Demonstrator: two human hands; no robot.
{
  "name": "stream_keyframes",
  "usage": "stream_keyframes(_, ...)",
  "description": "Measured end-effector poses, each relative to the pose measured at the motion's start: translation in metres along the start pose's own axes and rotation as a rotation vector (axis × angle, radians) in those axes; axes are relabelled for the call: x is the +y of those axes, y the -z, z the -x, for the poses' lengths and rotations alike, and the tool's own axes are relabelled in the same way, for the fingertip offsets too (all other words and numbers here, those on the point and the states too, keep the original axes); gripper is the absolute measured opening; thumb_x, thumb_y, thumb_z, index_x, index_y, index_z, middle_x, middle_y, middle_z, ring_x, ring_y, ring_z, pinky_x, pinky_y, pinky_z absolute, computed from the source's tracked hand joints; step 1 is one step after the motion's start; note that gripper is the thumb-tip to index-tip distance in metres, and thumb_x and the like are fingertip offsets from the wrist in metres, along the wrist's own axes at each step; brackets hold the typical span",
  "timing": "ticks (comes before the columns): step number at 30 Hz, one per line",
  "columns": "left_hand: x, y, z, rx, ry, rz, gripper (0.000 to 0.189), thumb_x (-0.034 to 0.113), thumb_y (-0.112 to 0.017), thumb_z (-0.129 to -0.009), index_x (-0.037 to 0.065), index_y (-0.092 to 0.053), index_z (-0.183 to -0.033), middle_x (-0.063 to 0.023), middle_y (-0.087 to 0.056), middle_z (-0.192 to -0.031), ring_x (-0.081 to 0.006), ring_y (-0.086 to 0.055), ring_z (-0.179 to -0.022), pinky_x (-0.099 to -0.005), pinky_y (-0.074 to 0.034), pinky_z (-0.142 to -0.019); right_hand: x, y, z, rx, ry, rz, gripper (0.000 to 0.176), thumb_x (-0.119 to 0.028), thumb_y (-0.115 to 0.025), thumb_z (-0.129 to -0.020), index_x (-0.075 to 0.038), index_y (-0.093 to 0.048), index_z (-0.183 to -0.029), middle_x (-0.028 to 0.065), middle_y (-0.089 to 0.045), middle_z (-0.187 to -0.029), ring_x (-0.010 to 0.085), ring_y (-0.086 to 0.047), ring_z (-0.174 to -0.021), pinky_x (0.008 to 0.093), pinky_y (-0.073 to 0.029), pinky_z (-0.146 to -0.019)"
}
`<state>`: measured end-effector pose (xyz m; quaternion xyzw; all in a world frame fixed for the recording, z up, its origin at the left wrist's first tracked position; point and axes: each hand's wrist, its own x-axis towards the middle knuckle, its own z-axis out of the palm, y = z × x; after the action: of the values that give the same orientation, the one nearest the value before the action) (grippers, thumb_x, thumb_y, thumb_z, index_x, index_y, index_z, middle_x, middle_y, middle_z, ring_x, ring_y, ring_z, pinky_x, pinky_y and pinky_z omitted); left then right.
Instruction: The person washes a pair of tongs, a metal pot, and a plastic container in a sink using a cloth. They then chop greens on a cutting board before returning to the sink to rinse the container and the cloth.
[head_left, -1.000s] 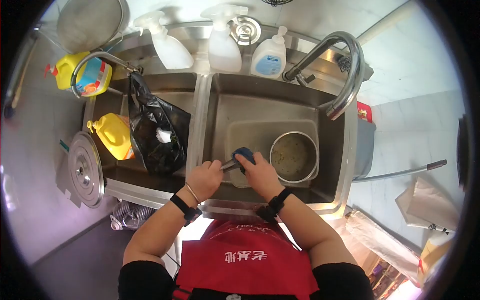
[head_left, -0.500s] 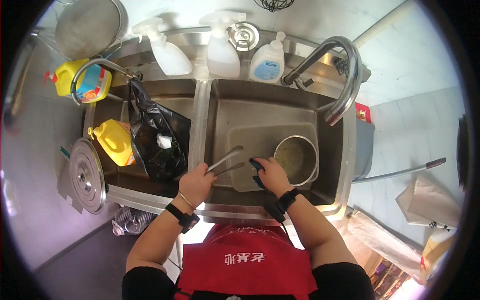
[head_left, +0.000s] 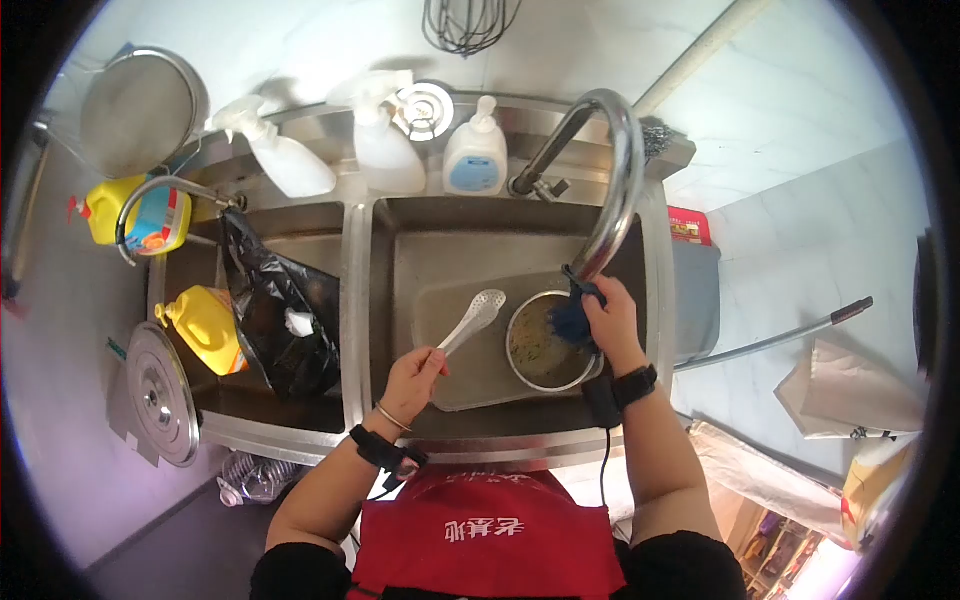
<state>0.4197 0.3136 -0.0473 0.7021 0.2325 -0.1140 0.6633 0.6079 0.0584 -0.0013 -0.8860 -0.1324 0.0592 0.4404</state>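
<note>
Nearest is a red apron (head_left: 487, 530). Just past it the left hand (head_left: 413, 372) has its grip closed round the handle of the tongs (head_left: 474, 316), their slotted head raised over the plastic tub (head_left: 440, 310) in the right sink basin (head_left: 440, 235). The right hand (head_left: 613, 322) keeps its grip clamped on a blue scrubber (head_left: 570, 322) at the rim of the steel pot (head_left: 541, 350) in that tub, right under the faucet (head_left: 618, 170) spout. Spray bottles (head_left: 385, 150) line the back ledge.
</note>
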Motion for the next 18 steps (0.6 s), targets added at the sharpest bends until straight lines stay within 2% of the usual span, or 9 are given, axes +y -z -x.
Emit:
stream_keyframes(2,0.02,-0.017,-0.006,-0.061,0.129,0.303,0.028,0.026,-0.046,-0.096,0.007,-0.055,-0.077,-0.0008,-0.053,-0.069,-0.0056,-0.04,-0.046,-0.0205,-0.032,-0.041,-0.002,0.018,-0.026,-0.084,0.007,0.316,0.035,-0.007,-0.055,-0.074,-0.011,-0.065,-0.107,0.0149,-0.057,-0.09,0.032,-0.058,-0.085,0.0356,-0.047,-0.079)
stream_keyframes(3,0.028,-0.025,-0.01,-0.064,0.121,0.301,0.028,0.026,-0.046,-0.096,0.007,-0.055,-0.077,-0.0008,-0.053,-0.069,-0.0056,-0.04,-0.046,-0.0205,-0.032,-0.041,0.001,0.02,-0.038,-0.076,0.011,0.317,0.035,-0.007,-0.055,-0.074,-0.011,-0.065,-0.107,0.0149,-0.057,-0.09,0.032,-0.058,-0.085,0.0356,-0.047,-0.079)
stream_keyframes(5,0.041,-0.04,-0.017,-0.043,0.185,0.486,0.027,0.027,-0.046,-0.096,0.008,-0.052,-0.077,-0.0026,-0.055,-0.07,-0.0067,-0.042,-0.047,-0.022,-0.034,-0.041,0.009,0.021,-0.063,-0.004,0.208,0.348,0.037,-0.007,-0.055,-0.072,-0.012,-0.064,-0.107,0.015,-0.053,-0.087,0.034,-0.056,-0.082,0.0384,-0.048,-0.076)
stream_keyframes(6,0.047,-0.045,-0.02,-0.04,0.181,0.484,0.027,0.027,-0.046,-0.096,0.008,-0.052,-0.077,-0.0026,-0.055,-0.07,-0.0067,-0.042,-0.047,-0.022,-0.034,-0.041,0.007,0.022,-0.077,-0.031,0.231,0.368,0.041,-0.007,-0.054,-0.072,-0.013,-0.062,-0.112,0.0163,-0.055,-0.098,0.0346,-0.056,-0.088,0.0407,-0.048,-0.077)
stream_keyframes(10,0.072,-0.059,-0.025,-0.03,0.283,0.657,0.026,0.027,-0.048,-0.095,0.009,-0.049,-0.075,-0.0049,-0.056,-0.07,-0.0079,-0.041,-0.047,-0.0225,-0.033,-0.041,-0.007,0.009,-0.119,-0.045,0.319,0.363,0.045,-0.006,-0.052,-0.072,-0.012,-0.058,-0.117,0.0173,-0.056,-0.107,0.0355,-0.056,-0.094,0.0421,-0.047,-0.08)
stream_keyframes(13,0.086,-0.063,-0.023,-0.017,0.321,0.729,0.027,0.028,-0.047,-0.095,0.01,-0.047,-0.074,-0.0056,-0.056,-0.071,-0.0085,-0.041,-0.046,-0.0225,-0.032,-0.041,-0.011,-0.002,-0.133,-0.191,0.402,0.304,0.048,-0.004,-0.05,-0.072,-0.01,-0.055,-0.12,0.0167,-0.056,-0.115,0.0361,-0.056,-0.097,0.0428,-0.047,-0.082)
stream_keyframes(15,0.093,-0.064,-0.019,-0.001,0.334,0.763,0.027,0.028,-0.047,-0.095,0.011,-0.047,-0.074,-0.0057,-0.056,-0.072,-0.0086,-0.04,-0.046,-0.0224,-0.031,-0.041,-0.013,-0.004,-0.135,-0.326,0.315,0.4,0.049,-0.004,-0.049,-0.073,-0.007,-0.053,-0.122,0.0149,-0.057,-0.114,0.0362,-0.056,-0.096,0.0423,-0.047,-0.082)
stream_keyframes(16,0.097,-0.065,-0.017,0.008,0.348,0.783,0.027,0.028,-0.047,-0.095,0.011,-0.046,-0.074,-0.0058,-0.057,-0.072,-0.0087,-0.04,-0.046,-0.0224,-0.031,-0.041,-0.012,-0.006,-0.131,-0.292,0.399,0.377,0.05,-0.003,-0.05,-0.073,-0.009,-0.051,-0.123,0.0133,-0.059,-0.112,0.0354,-0.057,-0.095,0.0418,-0.048,-0.08)
stream_keyframes(18,0.098,-0.068,-0.013,0.018,0.368,0.806,0.027,0.028,-0.047,-0.095,0.011,-0.046,-0.074,-0.0058,-0.057,-0.073,-0.0088,-0.04,-0.046,-0.0223,-0.03,-0.041,-0.017,-0.005,-0.124,-0.312,0.4,0.413,0.051,-0.003,-0.05,-0.074,-0.009,-0.051,-0.124,0.0123,-0.059,-0.112,0.0344,-0.058,-0.095,0.041,-0.049,-0.08)
